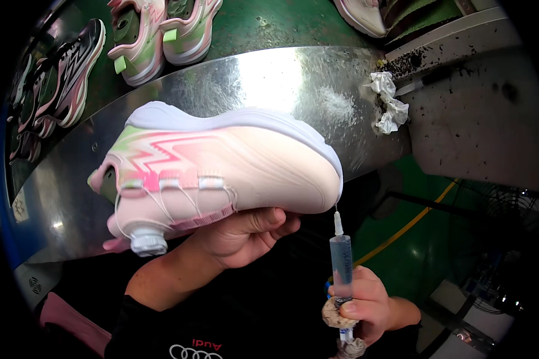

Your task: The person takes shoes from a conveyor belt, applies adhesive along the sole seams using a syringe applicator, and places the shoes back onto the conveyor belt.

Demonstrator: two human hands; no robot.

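Observation:
A pale pink sneaker [269, 158] with a lavender-white sole lies on its side in the air, its sole edge away from me. Pink zigzag trim, thin laces and a white dial [148, 241] mark its upper. From below, my left hand [245, 234] grips it, fingers partly hidden behind the shoe. My right hand [368, 302] is closed around a syringe [342, 263] of clear, bluish liquid, wrapped with tan material near its lower end. The syringe points upward; its needle tip meets the toe, where sole and upper join. Whether it goes in, I cannot tell.
Behind the sneaker runs a curved metal work surface [209, 87]. Pink-green sneakers [188, 36] stand on the green conveyor beyond, with black-pink sneakers [75, 78] at the left. Crumpled white tissue [392, 113] lies beside a grey, debris-speckled panel [479, 119] on the right.

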